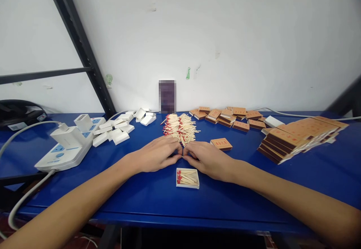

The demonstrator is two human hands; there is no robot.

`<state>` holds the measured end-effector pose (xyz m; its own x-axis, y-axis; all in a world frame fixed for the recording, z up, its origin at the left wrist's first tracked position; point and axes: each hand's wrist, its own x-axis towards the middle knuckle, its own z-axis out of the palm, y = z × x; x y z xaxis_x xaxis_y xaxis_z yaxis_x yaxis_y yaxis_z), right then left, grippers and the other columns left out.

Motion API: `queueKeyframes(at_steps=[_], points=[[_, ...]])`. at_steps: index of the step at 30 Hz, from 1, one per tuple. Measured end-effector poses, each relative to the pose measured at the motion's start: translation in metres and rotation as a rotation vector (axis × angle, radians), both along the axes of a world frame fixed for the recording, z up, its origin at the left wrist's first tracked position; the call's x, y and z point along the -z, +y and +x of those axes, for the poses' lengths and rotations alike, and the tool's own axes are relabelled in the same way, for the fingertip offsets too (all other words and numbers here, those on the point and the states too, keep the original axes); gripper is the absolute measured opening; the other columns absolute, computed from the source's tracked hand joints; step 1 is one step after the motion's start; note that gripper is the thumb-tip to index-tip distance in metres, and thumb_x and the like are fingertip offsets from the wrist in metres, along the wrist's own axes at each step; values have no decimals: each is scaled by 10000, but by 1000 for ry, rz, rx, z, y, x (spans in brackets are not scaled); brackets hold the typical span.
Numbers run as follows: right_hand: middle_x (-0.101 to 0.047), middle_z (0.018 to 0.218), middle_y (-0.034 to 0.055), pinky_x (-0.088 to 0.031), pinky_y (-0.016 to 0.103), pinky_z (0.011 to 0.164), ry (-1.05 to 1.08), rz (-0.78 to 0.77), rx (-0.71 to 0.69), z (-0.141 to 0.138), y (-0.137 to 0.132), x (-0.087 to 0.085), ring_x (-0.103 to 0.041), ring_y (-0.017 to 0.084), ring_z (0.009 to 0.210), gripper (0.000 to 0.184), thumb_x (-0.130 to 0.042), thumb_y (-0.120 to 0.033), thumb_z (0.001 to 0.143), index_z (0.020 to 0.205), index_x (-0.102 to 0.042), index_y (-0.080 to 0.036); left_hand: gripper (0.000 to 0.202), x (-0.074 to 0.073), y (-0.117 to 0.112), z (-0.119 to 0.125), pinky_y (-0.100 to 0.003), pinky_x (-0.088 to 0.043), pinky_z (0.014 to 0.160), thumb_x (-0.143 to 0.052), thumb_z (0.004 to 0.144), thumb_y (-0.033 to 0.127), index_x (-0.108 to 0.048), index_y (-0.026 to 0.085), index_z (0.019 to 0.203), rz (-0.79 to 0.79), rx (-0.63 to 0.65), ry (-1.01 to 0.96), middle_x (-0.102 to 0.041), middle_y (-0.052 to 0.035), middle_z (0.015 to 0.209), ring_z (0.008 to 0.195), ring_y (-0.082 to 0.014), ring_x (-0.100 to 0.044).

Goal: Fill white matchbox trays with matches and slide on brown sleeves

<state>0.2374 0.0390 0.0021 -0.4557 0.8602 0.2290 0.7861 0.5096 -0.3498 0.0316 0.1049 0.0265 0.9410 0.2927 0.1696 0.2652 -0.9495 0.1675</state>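
My left hand (pixel 158 154) and my right hand (pixel 210 159) meet at the near edge of a heap of red-tipped matches (pixel 180 126). Thumbs and forefingers are pinched together, with the fingertips almost touching; whatever lies between them is hidden. Just in front of my hands, a white matchbox tray (pixel 187 186) sits on the blue table, holding several matches with their red heads to the left. A brown matchbox sleeve (pixel 221 144) lies flat beyond my right hand.
White empty trays (pixel 121 126) lie in a loose pile at left, near a power strip (pixel 70 157) with plugged-in chargers. Brown matchboxes (pixel 239 111) are scattered at back right, beside a stacked block of boxes (pixel 293 138). A pixelated dark rectangle (pixel 167 96) stands against the wall.
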Motion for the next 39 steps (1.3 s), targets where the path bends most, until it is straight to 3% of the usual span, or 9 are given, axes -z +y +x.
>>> queueKeyframes(at_steps=[6, 12, 16, 19, 24, 31, 39], points=[[-546, 720, -18, -332, 245, 586, 55, -16, 11, 6, -18, -21, -459, 114, 617, 109, -507, -188, 905, 806, -552, -193, 216, -11, 21, -17, -308, -396, 775, -452, 986, 314, -615, 185, 1043, 148, -71, -30, -591, -42, 916, 850, -182, -536], [-544, 700, -29, -341, 233, 573, 75, -76, -97, -1, -41, -25, -469, 108, 602, 24, -578, -193, 849, 837, -599, -194, 240, -2, 25, -16, -319, -371, 771, -436, 1001, 321, -624, 235, 1124, 231, -42, 80, -590, -57, 1000, 884, -197, -526], [-553, 690, -21, -350, 251, 607, 78, 41, -26, -1, -36, -23, -476, 113, 606, 122, -526, -213, 895, 798, -594, -185, 207, -1, 20, -7, -317, -370, 778, -409, 1003, 251, -609, 199, 1019, 191, -32, 105, -582, -56, 993, 904, -195, -523], [-553, 701, -16, -351, 262, 618, 69, 104, 34, 1, -27, -21, -462, 119, 602, 121, -522, -243, 915, 873, -618, -182, 178, -5, 13, -2, -314, -382, 767, -408, 994, 242, -568, 166, 974, 142, -11, 119, -571, -67, 984, 878, -191, -516], [-554, 710, -8, -346, 268, 625, 29, 11, 63, 2, -8, -9, -471, 133, 640, 136, -581, -299, 902, 866, -650, -186, 181, -5, 2, 7, -335, -407, 799, -379, 988, 242, -532, 152, 952, 102, 10, 122, -550, -82, 974, 861, -196, -504], [-552, 710, -15, -289, 257, 591, 19, -12, 98, -4, 2, -1, -460, 124, 636, 76, -561, -170, 856, 800, -607, -191, 184, 2, 0, 13, -341, -405, 796, -367, 989, 240, -524, 149, 956, 98, -3, 110, -537, -87, 961, 850, -203, -494], [-542, 699, -22, -300, 256, 575, 2, -83, 85, 8, -16, -19, -451, 117, 595, 89, -532, -202, 862, 777, -559, -201, 285, -4, 13, -4, -332, -353, 769, -313, 1015, 263, -560, 181, 900, 95, -38, 51, -553, -40, 906, 838, -189, -490]])
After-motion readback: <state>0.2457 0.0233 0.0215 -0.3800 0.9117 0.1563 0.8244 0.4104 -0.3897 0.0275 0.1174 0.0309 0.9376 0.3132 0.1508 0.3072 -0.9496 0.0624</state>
